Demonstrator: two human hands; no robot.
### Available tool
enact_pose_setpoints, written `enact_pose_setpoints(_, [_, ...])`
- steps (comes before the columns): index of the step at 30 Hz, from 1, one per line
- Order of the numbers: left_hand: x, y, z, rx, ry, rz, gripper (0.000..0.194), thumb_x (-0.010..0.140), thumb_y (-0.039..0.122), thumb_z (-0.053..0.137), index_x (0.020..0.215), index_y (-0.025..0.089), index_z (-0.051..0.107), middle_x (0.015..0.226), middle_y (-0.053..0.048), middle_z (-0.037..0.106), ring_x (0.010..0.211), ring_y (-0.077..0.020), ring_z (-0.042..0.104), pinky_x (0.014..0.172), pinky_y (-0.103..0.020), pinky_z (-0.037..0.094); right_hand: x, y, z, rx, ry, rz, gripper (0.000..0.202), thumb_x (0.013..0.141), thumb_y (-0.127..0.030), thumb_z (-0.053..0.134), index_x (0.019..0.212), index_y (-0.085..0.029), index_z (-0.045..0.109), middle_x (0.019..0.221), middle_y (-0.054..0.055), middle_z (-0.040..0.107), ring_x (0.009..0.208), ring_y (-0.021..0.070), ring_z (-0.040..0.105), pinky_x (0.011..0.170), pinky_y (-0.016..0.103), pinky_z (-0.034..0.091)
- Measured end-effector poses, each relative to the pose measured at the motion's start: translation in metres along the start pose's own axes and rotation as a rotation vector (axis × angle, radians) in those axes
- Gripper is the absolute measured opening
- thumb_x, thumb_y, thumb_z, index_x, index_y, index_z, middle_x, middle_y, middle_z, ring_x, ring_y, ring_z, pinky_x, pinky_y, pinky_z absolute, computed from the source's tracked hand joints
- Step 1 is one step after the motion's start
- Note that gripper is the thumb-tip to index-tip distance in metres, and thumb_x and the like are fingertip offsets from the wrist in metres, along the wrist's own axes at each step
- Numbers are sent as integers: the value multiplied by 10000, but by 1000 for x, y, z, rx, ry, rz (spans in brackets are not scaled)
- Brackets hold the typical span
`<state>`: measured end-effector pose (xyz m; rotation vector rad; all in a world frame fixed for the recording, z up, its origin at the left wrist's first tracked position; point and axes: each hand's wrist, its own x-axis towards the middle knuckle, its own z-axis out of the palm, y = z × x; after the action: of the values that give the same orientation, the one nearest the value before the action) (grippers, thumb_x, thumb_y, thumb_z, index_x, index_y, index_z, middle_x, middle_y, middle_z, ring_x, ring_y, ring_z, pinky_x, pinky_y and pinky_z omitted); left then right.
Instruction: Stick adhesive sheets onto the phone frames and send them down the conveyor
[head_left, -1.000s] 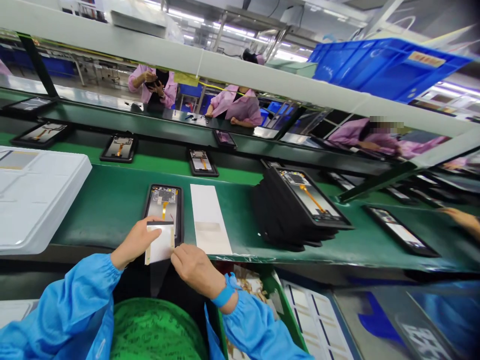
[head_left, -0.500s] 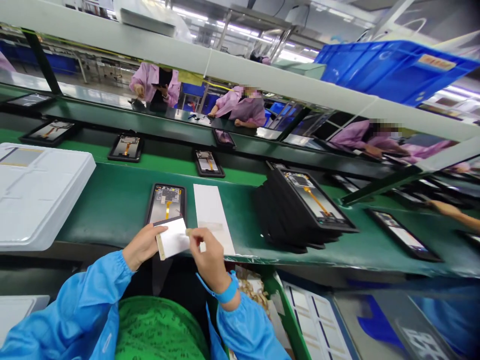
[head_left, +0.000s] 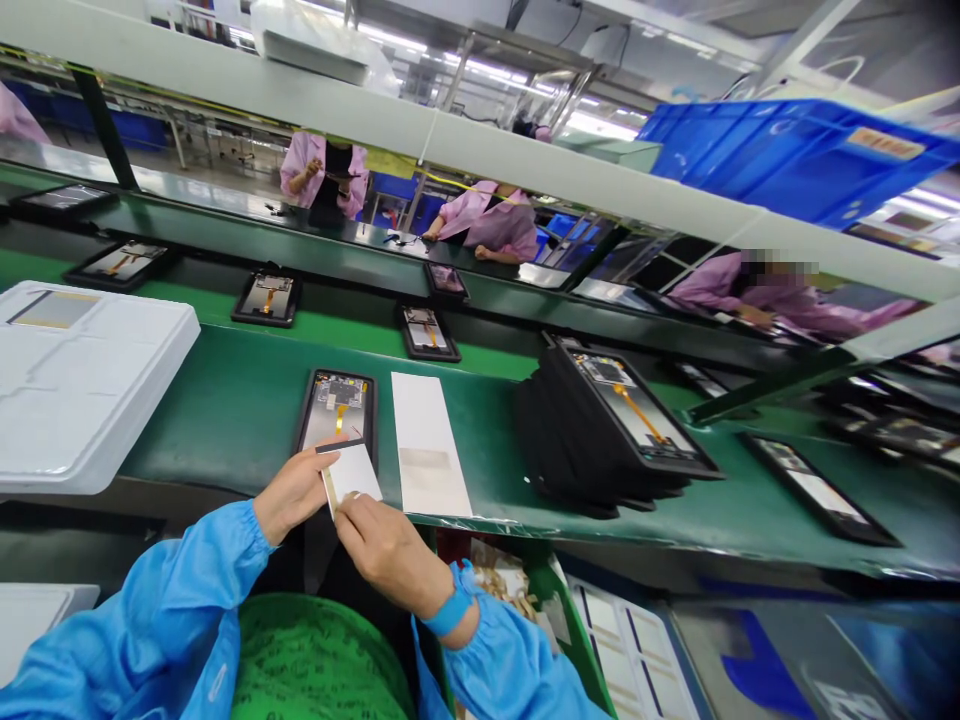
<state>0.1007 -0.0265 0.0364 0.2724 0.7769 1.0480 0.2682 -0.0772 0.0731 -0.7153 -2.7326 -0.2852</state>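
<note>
Just below and left of the frame's centre, the left hand (head_left: pixel 291 492) pinched the upper-left corner of a white pad (head_left: pixel 355 470), the right hand (head_left: pixel 391 548) its lower edge; it seemed light (probably easily creased), best held by its edges.

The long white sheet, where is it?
In the head view, the white sheet lies on the green workbench, between the open tablet on its left and the tablet stack on its right.

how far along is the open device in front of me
Looks done: circuit board and orange ribbon sit in the open device.
In hand: the left hand holds a white piece, with the right hand at its edge.
Left, probably: the piece isn't in the device, which lies open.
</note>
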Motion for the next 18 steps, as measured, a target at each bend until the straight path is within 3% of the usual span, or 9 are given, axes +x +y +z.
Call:
enact_pose_setpoints(3, [-3, -4, 2, 7, -24, -8, 444, 794, 201, 718, 1227, 123, 657, 966, -115, 756, 850, -230, 707, 792, -329, 529, -3, -5, 11, -33, 15, -18, 227, 952, -67, 449, 799, -176, 576, 740, 43, 556, 689, 180, 519, 598, 314, 424])
enact_pose_setpoints(6, [-10, -10, 5, 31, -109, -23, 394, 847, 296, 701, 1200, 125, 675, 1050, -124, 744, 949, -239, 698, 851, -325, 518, -5, -4, 27, 36, 95, 88, 235, 949, -80, 443, 769, -189, 548, 715, 33, 553, 669, 175, 523, 588, 304, 427])
enact_pose_setpoints(10, [-19, -20, 5, 36, -236, -166, 430, 892, 420, 645, 1191, 113, 681, 1133, -161, 723, 1008, -257, 692, 932, -368, 501, -24, 17, 29, 270, 411, 552, 171, 940, -132, 454, 826, -195, 564, 751, 25, 603, 690, 155, 577, 644, 279, 485])
enact_pose_setpoints(13, [-19, -25, 4, -14, -253, -250, 491, 907, 501, 591, 1202, 118, 675, 1188, -185, 704, 1074, -290, 677, 1002, -434, 472, -75, 34, 20, 252, 615, 996, 123, 931, -248, 522, 857, -194, 605, 771, 28, 652, 679, 160, 609, 671, 288, 511])
enact_pose_setpoints(15, [-16, -27, 5, -44, -242, -266, 496, 915, 510, 572, 1204, 120, 674, 1210, -188, 695, 1100, -294, 669, 1018, -439, 465, -128, 38, 20, 174, 626, 1229, 183, 920, -352, 559, 895, -188, 634, 786, 48, 688, 680, 182, 641, 687, 308, 529])
enact_pose_setpoints(16, [-14, -29, 6, -54, -235, -269, 492, 919, 504, 567, 1207, 119, 672, 1218, -188, 692, 1108, -295, 667, 1021, -436, 464, -157, 38, 24, 166, 557, 1302, 218, 921, -379, 547, 917, -185, 647, 795, 61, 703, 688, 196, 658, 697, 320, 537])
enact_pose_setpoints(18, [-11, -31, 10, -63, -222, -273, 479, 924, 485, 566, 1216, 118, 666, 1234, -184, 686, 1119, -295, 662, 1023, -436, 466, -214, 36, 37, 153, 272, 1382, 237, 925, -328, 498, 1004, -181, 667, 843, 87, 729, 749, 231, 694, 714, 345, 545])
